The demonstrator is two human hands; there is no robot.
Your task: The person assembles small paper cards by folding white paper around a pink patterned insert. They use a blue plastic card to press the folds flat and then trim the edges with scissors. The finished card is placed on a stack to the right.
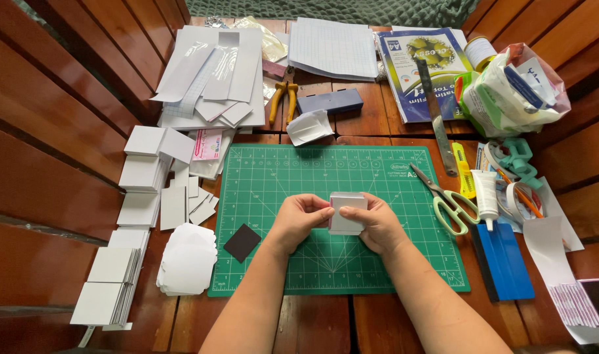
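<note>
While both forearms reach up from six o'clock, the left hand (298, 217) and right hand (378, 226) meet over the middle of a green cutting mat (391, 177). Fingers of both hands are curled narrowly around a small white square box (347, 213), held between them just above the mat. A black square piece (241, 242) lies on the mat at eight o'clock of the hands. Pale green scissors (449, 202) rest at three o'clock, near a white glue tube (487, 196). Stacks of white card squares (142, 174) sit well apart at nine o'clock.
</note>
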